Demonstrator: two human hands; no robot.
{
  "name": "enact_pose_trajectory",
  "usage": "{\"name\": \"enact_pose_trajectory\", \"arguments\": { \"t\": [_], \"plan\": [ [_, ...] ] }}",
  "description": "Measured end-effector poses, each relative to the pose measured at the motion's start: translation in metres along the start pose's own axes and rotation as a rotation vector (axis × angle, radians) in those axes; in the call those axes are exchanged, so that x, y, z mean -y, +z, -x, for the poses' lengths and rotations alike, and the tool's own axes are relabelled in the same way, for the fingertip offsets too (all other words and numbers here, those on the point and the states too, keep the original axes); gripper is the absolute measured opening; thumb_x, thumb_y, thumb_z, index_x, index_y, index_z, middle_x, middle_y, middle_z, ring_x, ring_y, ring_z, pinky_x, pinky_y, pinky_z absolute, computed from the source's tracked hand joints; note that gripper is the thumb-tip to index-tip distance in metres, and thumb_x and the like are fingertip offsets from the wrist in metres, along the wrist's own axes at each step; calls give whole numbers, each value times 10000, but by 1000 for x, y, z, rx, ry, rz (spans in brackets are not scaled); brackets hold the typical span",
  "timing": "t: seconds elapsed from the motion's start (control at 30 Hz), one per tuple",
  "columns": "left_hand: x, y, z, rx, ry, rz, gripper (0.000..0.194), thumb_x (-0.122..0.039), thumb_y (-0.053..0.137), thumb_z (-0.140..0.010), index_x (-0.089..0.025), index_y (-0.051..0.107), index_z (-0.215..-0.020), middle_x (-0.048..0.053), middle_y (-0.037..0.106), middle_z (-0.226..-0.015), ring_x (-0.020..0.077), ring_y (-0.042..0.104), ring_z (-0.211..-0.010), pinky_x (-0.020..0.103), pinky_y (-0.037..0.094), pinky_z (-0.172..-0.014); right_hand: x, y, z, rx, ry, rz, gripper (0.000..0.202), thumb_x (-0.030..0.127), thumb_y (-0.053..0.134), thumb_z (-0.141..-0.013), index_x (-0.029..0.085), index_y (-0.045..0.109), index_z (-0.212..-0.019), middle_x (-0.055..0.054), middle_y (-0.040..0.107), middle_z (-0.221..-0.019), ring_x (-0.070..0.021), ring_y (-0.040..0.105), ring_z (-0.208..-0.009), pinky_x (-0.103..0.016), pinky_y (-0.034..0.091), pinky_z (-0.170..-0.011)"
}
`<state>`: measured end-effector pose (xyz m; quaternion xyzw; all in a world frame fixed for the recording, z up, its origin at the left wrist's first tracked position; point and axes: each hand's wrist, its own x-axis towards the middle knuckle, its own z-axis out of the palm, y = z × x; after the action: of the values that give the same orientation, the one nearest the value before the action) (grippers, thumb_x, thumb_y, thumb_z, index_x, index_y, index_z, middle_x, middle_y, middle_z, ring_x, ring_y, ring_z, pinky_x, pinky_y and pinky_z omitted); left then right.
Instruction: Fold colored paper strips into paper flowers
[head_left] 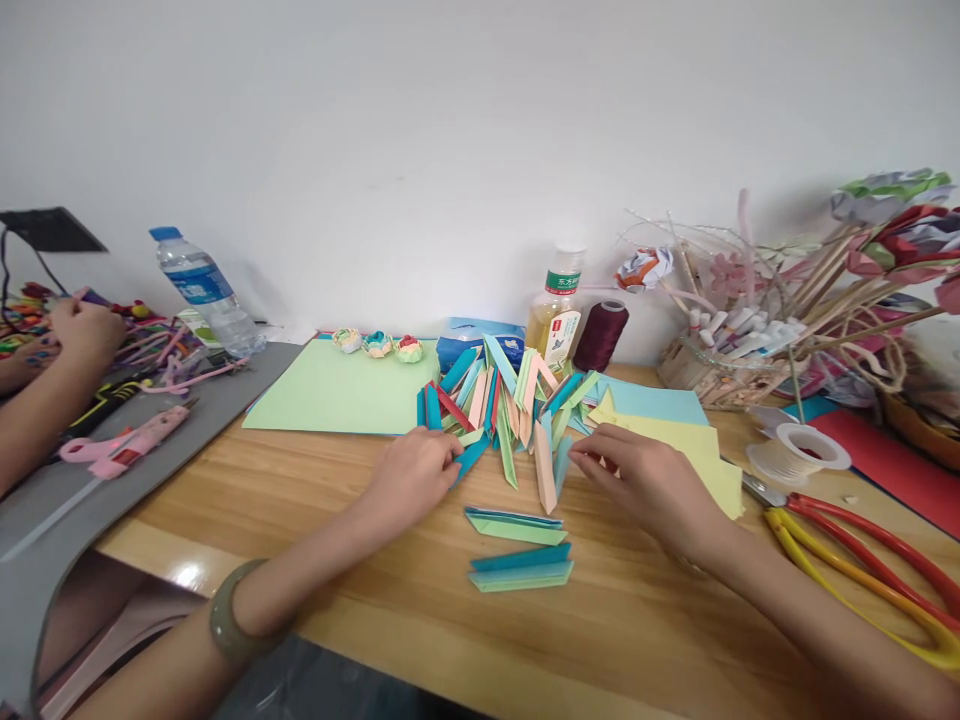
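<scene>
The left hand (412, 472) pinches a blue strip (470, 460) at the folded-paper pile (517, 415); the right hand (651, 482) bunches its fingers beside a pale-blue strip (562, 466), its hold hard to tell. Wood separates two nested sets (520, 576) from the table's (637, 640) front edge; scissors (862, 560) run out of view.

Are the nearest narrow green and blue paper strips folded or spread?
Folded: the green and blue paper strips show layered edges, slanted ends.
</scene>
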<state>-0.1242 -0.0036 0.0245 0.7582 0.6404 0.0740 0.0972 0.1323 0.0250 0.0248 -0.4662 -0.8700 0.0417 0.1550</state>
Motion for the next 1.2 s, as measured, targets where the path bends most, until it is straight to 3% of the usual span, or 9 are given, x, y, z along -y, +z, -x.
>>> {"name": "enact_pose_trajectory", "arguments": {
  "t": [0.23, 0.37, 0.53, 0.6, 0.7, 0.83, 1.03, 1.2],
  "plan": [
    [1, -39, -5, 40, -131, 50, 104, -238, 440, -750, -220, 543, -743, 11, 656, -706, 196, 566, -625, 266, 289, -536, -11, -4, -4, -1, 75, 11, 221, 273, 440, -890, 230, 654, -856, -19, 669, -843, -174, 605, -666, -265, 378, -538],
    [-3, -49, -19, -45, -118, 380, 111, -184, 454, -710, -222, 477, -812, -39, 620, -646, 144, 530, -550, 246, 350, -535, -9, -1, -3, 94, -40, -1, 241, 165, 456, -852, 264, 627, -990, -4, 644, -886, -145, 605, -685, -245, 407, -570],
    [-19, -41, -47, 76, -80, 963, 301, -88, 452, -685, -190, 498, -964, -43, 580, -595, 124, 592, -564, 231, 446, -560, -5, 4, -7, 165, -210, 116, 370, 54, 424, -811, 250, 599, -1072, -42, 585, -907, -164, 585, -748, -235, 394, -544],
    [-28, -36, -58, 160, -62, 1076, 222, -75, 455, -689, -167, 556, -865, -12, 592, -596, 122, 598, -548, 217, 431, -521, -4, 5, -10, 154, -204, 133, 342, 44, 430, -798, 229, 616, -1018, -53, 579, -895, -174, 575, -760, -236, 390, -540],
    [-40, -30, -72, 179, -86, 1141, 177, -52, 435, -680, -156, 550, -765, 7, 587, -580, 119, 590, -505, 206, 410, -463, -3, 5, -13, 145, -202, 142, 310, 50, 441, -795, 217, 616, -988, -59, 583, -914, -182, 574, -796, -245, 411, -566],
    [-48, -26, -84, 141, -112, 1255, 203, -33, 397, -678, -152, 511, -795, 31, 626, -706, 98, 587, -510, 229, 470, -520, -7, 6, -13, 132, -181, 125, 274, 81, 428, -827, 208, 616, -983, -75, 597, -937, -202, 578, -839, -274, 447, -592],
    [-39, -22, -87, 79, -87, 1371, 260, -36, 421, -684, -158, 569, -858, -22, 556, -654, 83, 569, -545, 230, 487, -596, -16, 8, -12, 143, -184, 44, 220, 129, 476, -841, 227, 616, -981, -67, 600, -1005, -202, 568, -940, -308, 495, -699],
    [-36, -19, -88, 75, -64, 1454, 159, -196, 472, -802, -151, 615, -855, -26, 515, -642, 77, 537, -537, 233, 479, -588, -19, 6, -15, 153, -207, 0, 196, 107, 479, -837, 214, 633, -893, -63, 620, -937, -212, 559, -928, -329, 491, -713]
  ]
}}
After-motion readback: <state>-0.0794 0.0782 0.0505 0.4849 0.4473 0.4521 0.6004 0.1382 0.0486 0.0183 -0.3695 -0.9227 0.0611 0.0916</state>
